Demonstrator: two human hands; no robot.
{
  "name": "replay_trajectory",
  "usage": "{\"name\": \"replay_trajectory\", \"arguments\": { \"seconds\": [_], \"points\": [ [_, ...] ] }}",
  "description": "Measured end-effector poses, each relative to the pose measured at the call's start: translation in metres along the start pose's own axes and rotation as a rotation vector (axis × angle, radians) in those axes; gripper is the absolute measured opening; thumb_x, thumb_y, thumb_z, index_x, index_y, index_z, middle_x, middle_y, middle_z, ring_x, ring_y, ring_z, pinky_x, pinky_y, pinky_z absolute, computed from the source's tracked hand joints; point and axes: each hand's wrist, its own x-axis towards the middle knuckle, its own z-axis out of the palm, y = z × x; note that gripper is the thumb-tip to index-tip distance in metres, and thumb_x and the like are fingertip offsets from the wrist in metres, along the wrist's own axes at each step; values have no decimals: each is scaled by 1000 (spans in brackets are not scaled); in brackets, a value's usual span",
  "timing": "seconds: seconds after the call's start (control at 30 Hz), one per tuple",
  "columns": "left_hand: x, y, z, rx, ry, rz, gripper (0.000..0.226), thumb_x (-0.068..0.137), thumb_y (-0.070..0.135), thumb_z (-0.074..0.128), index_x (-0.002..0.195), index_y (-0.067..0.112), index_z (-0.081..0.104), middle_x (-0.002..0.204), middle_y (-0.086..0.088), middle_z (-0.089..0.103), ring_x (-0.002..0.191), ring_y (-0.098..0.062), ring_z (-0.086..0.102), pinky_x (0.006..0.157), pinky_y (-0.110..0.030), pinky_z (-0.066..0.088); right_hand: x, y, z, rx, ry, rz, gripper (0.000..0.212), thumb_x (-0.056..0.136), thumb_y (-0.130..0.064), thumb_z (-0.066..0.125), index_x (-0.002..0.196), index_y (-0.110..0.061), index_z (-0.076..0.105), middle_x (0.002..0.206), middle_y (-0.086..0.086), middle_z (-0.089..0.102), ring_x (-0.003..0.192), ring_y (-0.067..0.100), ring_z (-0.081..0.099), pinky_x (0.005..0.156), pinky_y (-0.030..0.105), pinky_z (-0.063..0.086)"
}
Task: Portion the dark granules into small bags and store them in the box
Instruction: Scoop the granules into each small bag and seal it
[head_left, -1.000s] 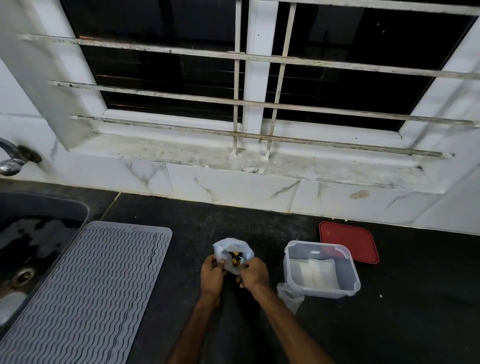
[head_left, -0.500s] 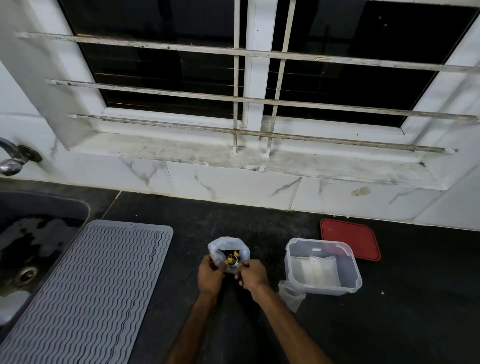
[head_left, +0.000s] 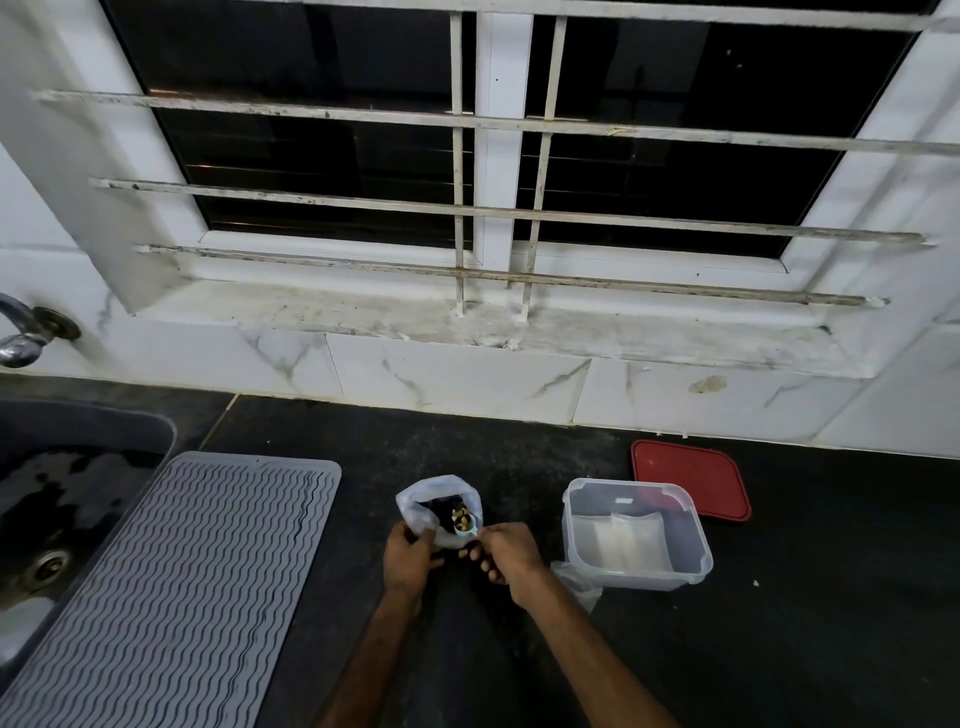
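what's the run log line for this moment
left hand: grips translucent plastic bag | right hand: holds small teal scoop at bag mouth | clear rectangular plastic box: open, right of bag | red flat lid: behind box

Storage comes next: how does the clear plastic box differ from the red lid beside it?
The clear rectangular plastic box stands open, holding pale flat packets; the flat red plastic lid lies off it on the dark counter. The box is deep and see-through; the lid flat and opaque. Both are rounded rectangles.
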Motion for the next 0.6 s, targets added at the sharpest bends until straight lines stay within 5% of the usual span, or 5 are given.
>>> {"name": "replay_trajectory", "arguments": {
  "seconds": [0.33,0.6],
  "points": [
    [-4,-1,2,-53,25,-83,24,100,25,54,114,6,54,104,-16,65,93,-33,67,69,-42,59,-7,-15,-3,-55,-17,-81,21,98,-16,50,90,-9,69,66,1,66,45,7,48,40,18,34],
    [-21,-17,-1,342,101,23,12,98,23,55,101,12,58,88,-8,67,76,-18,64,65,-34,54,-5,-14,-17,-101,-27,-124,17,98,-16,51,93,-12,67,67,0,67,46,7,48,40,19,32]
  ]
}}
